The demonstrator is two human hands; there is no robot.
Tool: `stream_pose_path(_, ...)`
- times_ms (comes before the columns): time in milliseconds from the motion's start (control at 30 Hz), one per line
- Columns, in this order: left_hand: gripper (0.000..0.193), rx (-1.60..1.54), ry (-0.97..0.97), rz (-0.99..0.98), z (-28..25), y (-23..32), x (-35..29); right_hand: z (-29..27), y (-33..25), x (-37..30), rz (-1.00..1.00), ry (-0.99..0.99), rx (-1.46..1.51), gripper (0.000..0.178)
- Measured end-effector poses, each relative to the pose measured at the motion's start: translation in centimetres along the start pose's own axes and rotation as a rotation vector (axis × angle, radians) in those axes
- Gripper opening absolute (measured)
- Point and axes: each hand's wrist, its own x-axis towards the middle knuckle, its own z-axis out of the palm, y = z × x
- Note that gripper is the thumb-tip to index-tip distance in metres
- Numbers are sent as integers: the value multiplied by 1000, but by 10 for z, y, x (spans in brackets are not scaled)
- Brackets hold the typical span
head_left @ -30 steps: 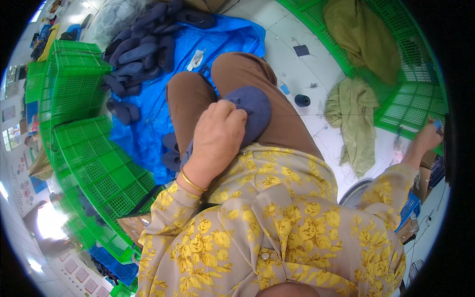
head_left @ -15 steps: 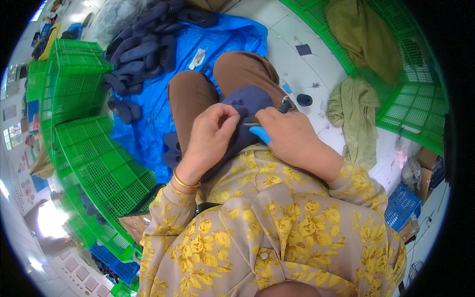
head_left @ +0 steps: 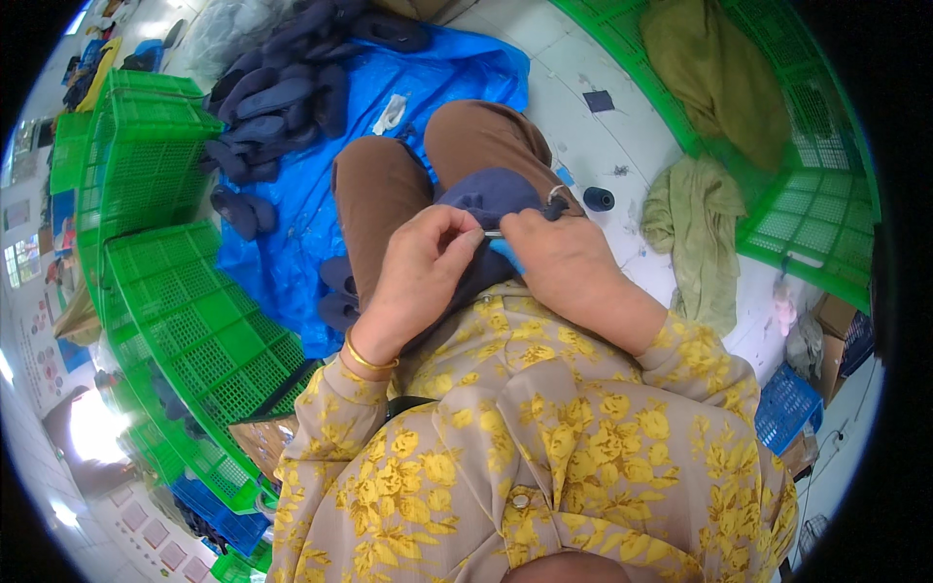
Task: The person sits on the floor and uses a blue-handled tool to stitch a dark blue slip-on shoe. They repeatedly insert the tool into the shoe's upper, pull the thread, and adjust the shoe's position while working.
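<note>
A navy slipper (head_left: 498, 188) lies across my lap, its rounded end toward my knees and much of it covered by my hands. My left hand (head_left: 428, 264) is closed, thumb and forefinger pinched at the slipper's edge; whatever is between them is too small to see. My right hand (head_left: 569, 267) is wrapped round a small metal-bladed cutter (head_left: 494, 234), apparently thread snips, with its tip at my left fingertips. A dark end with a pale loop (head_left: 556, 199) sticks out beyond my right knuckles. Something bright blue (head_left: 505, 255) shows under that hand, partly hidden.
A heap of navy slippers (head_left: 277, 102) lies on a blue sheet (head_left: 457, 73) ahead left. Green crates (head_left: 199, 335) line my left; another green crate (head_left: 816, 219) with olive cloth (head_left: 714, 73) stands right. A dark thread spool (head_left: 599, 199) and green cloth (head_left: 692, 233) are on the floor.
My left fingertips have shifted slightly right and down, meeting the cutter's tip. The cutter has turned, showing a thinner bright edge. My right hand stays nearly in place.
</note>
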Motion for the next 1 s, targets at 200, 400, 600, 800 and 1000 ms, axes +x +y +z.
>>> stream_pose_path(200, 22, 289, 107, 91, -40, 4, -32, -17, 3, 0, 188, 116, 539, 31)
stream_pose_path(400, 18, 712, 169, -27, -49, -4, -66, -3, 19, 4, 15, 26, 497, 32)
stream_pose_path(600, 12, 362, 395, -169, -65, -12, -86, -11, 14, 4, 291, 64, 755, 21)
stream_pose_path(800, 21, -405, 1273, -7, -237, -64, -197, -11, 29, 11, 288, 277, 745, 15)
stream_pose_path(1000, 27, -643, 1557, 78, -266, -97, -255, 12, 39, 24, 315, 303, 824, 11)
